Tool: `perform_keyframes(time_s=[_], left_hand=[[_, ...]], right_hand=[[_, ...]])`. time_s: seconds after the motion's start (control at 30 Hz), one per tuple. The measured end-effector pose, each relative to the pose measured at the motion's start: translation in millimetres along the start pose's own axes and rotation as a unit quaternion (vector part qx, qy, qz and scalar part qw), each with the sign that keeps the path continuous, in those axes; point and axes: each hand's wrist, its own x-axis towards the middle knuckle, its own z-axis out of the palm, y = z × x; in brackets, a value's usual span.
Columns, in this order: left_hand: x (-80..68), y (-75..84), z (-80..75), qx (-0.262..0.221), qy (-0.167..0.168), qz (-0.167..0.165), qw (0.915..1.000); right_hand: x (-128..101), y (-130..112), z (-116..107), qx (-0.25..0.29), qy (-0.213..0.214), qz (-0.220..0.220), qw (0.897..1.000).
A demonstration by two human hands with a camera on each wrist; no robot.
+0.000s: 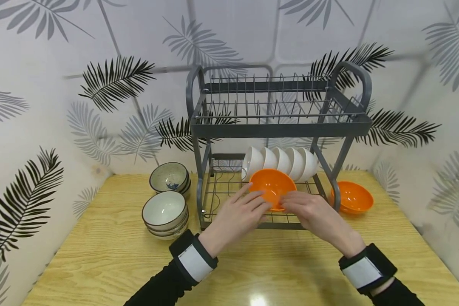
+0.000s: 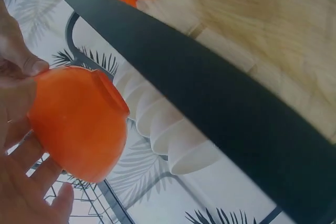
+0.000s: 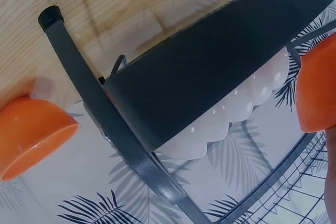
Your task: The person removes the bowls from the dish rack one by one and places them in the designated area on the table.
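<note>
In the head view both hands hold one orange bowl (image 1: 272,186), tilted on edge over the lower wire shelf of a grey two-tier dish rack (image 1: 275,127). My left hand (image 1: 257,200) grips the bowl's left rim, and my right hand (image 1: 290,203) holds its lower right rim. The left wrist view shows the orange bowl (image 2: 79,124) from below, with my left hand (image 2: 18,103) wrapped round it, one digit on the rim and fingers beneath. Only an edge of the orange bowl (image 3: 317,87) appears in the right wrist view. Several white bowls (image 1: 281,162) stand in a row right behind it.
A second orange bowl (image 1: 352,197) lies on the wooden table (image 1: 111,263) right of the rack. Two stacks of ceramic bowls (image 1: 164,212) (image 1: 170,177) stand to the rack's left. The rack's upper shelf (image 1: 267,106) holds nothing. Leaf-patterned walls close in on three sides.
</note>
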Motion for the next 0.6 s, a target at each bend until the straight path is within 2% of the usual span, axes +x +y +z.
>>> perform_keyframes(time_s=[0.2,0.43,0.6], left_hand=[[-11.5,10.4,-4.1,-0.069,-0.045,-0.028,0.9962],[-19.7,23.3,-8.6,-0.183,-0.099,-0.085,0.9745],[-25.3,30.2,-11.9,-0.229,-0.096,-0.114,0.9621]], right_hand=[[-6.2,-0.4,-2.0,-0.021,-0.007,-0.002,1.000],[-16.1,-0.4,-9.2,-0.026,-0.023,0.016,0.999],[-21.1,-1.0,-18.4,-0.032,-0.020,0.018,0.999]])
